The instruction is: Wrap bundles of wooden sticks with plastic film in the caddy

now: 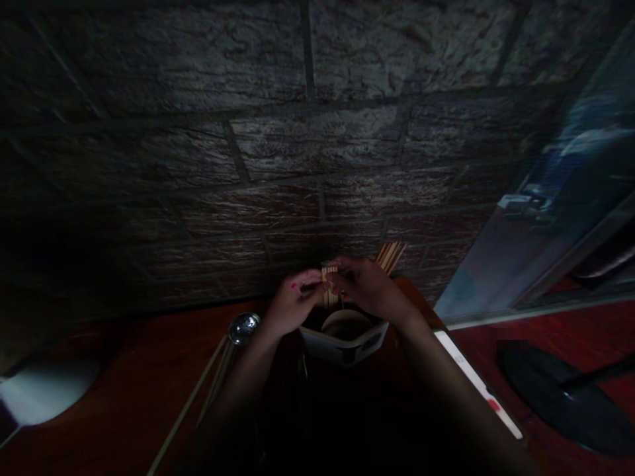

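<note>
Both hands meet over a light-coloured caddy (342, 350) with cut-out holes in its side. Between them stands a bundle of pale wooden chopsticks (329, 294), side by side and upright, with the lower ends down in the caddy. My left hand (296, 301) grips the bundle from the left, its fingers curled round the edge. From the other side my right hand (364, 284) pinches it. A round bowl-like thing (346, 324) sits inside the caddy. Behind my right hand, more chopsticks (391, 258) lean to the right; their lower ends are hidden.
A shiny metal ladle-like head (244, 328) lies left of my forearm, near long wooden sticks (191, 403). A white shade-like object (54, 390) stands far left. A stone-patterned wall (317, 152) rises behind the table. A white strip (479, 383) runs along the right edge. The scene is dim.
</note>
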Demonstrator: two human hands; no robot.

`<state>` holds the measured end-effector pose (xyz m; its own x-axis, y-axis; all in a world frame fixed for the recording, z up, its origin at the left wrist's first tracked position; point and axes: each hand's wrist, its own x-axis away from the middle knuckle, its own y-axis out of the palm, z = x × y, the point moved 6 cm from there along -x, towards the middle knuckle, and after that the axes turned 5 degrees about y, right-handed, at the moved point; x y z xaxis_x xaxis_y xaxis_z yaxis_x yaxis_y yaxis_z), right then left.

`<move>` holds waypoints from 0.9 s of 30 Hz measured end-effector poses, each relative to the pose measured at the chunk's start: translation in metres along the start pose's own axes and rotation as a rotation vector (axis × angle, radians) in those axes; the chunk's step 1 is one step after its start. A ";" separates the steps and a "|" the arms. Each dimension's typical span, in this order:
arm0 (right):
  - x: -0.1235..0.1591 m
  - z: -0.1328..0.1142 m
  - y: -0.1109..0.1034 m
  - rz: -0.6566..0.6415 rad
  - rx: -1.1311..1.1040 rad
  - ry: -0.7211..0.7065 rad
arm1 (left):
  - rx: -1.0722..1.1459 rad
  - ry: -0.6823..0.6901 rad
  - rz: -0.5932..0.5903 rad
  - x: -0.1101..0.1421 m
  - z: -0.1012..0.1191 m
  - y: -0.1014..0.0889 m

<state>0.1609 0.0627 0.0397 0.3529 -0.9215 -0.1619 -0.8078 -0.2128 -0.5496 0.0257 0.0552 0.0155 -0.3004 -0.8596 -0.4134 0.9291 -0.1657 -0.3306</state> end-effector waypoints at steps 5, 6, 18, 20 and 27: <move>0.000 -0.001 0.000 -0.002 -0.005 -0.015 | -0.014 -0.013 0.013 0.001 -0.001 0.000; 0.000 -0.001 -0.001 0.001 -0.004 -0.017 | -0.014 -0.012 0.012 0.001 -0.002 0.000; 0.003 -0.004 -0.003 0.012 0.027 -0.051 | 0.024 -0.020 -0.005 0.000 0.001 0.001; 0.003 -0.005 -0.003 0.016 0.036 -0.045 | 0.021 -0.024 0.004 0.000 0.001 0.001; 0.003 -0.005 -0.003 0.016 0.039 -0.039 | 0.037 -0.029 0.000 0.001 -0.003 0.001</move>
<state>0.1617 0.0590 0.0454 0.3592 -0.9111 -0.2024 -0.7946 -0.1847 -0.5784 0.0255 0.0559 0.0129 -0.2950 -0.8729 -0.3886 0.9365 -0.1834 -0.2989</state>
